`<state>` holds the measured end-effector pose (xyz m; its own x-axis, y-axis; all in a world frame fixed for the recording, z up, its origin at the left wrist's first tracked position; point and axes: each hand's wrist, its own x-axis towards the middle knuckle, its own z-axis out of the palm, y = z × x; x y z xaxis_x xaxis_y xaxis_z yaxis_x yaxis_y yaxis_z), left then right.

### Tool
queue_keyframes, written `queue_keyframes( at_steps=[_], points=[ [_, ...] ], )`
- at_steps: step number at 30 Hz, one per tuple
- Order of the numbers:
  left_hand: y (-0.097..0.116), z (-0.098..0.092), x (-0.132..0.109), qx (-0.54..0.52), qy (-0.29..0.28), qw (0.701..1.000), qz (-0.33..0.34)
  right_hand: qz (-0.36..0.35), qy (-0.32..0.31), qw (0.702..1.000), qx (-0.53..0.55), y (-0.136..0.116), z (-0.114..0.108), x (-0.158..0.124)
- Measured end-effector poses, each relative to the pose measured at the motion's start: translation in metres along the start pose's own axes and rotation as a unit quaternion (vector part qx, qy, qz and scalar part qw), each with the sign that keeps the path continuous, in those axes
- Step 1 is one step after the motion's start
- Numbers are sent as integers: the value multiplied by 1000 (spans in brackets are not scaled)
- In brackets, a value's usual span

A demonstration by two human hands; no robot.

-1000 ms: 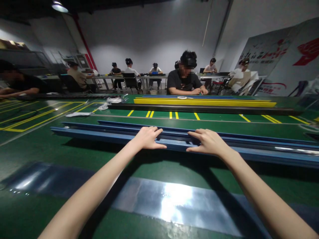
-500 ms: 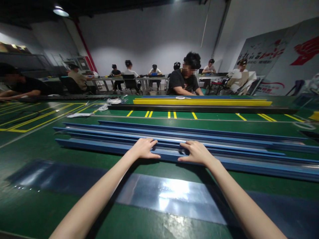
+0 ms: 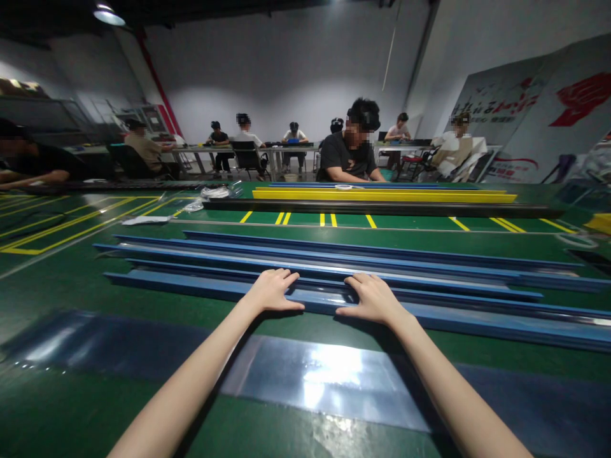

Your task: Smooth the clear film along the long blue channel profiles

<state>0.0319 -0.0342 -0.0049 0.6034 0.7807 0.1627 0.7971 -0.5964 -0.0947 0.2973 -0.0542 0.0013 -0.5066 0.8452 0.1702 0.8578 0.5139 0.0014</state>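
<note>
My left hand and my right hand grip the nearest blue channel strip, a long open profile lying across the table. The fingers of both hands reach over its far wall, and both thumbs press along the near wall, pointing toward each other. A short stretch of the channel shows between the hands. Right behind it, roughly parallel, lie several more long blue channel strips. Where the fingertips end inside the channel is partly hidden.
A shiny clear plastic sheet lies on the green table under my forearms. Farther back are a black profile, a yellow profile and bundled white cable. A co-worker leans over the table's far side.
The nearest blue channel has come slightly toward me and tipped, so more of its inside shows. Both hands have moved with it, still gripping. The view has shifted a little.
</note>
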Motion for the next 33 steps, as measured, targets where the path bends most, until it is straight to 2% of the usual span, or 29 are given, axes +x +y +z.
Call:
queue_keyframes(
  at_steps=[4, 7, 11, 18, 33],
  points=[
    [0, 1, 1, -11, -11, 999, -31, 16, 1, 1000, 5, -1, 1, 1],
    [-1, 1, 5, -10, -30, 998, -56, 42, -21, 999, 24, -1, -1, 3],
    [-3, 1, 10, -11, -44, 998, -54, 72, -52, 995, 39, -1, -4, 6],
    [-9, 1, 14, -20, -44, 998, -43, 65, -15, 997, 24, 0, 4, 9],
    [-30, 5, 28, -15, -39, 998, -38, 62, 13, 998, -14, 4, 22, 31]
  ],
)
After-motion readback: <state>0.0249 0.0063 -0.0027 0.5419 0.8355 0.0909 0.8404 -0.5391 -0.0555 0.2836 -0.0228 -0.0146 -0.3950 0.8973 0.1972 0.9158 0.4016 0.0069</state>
